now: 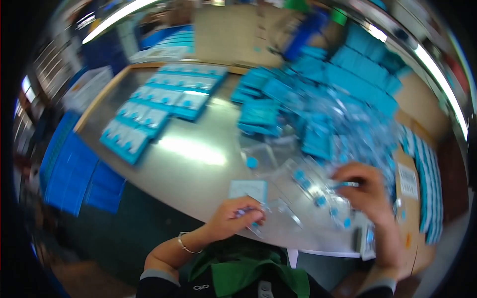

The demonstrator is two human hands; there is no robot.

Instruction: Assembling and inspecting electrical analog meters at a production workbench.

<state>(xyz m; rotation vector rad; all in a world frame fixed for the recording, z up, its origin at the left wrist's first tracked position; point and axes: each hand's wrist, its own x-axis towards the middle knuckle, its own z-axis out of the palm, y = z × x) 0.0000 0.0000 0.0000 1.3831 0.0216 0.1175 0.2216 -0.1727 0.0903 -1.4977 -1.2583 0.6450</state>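
Note:
My left hand (235, 217) is closed at the table's near edge, its fingers curled round a small clear and bluish piece that is mostly hidden. Just beyond it lies a flat pale-blue and white packet (248, 189). Over to the right, my right hand (365, 187) pinches a thin, blurred teal and white piece (346, 184). Under and beside that hand are clear plastic bags (308, 198) with round blue stickers (320, 200). Another clear bag with a blue sticker (252, 162) lies farther in. Motion blur hides the finer details.
Rows of white-topped teal packs (164, 94) stand on the metal table (184, 169) at the far left. A heap of teal packets (261, 111) and clear bags fills the back right. A cardboard box (407, 188) stands at right, blue crates (74, 169) at left.

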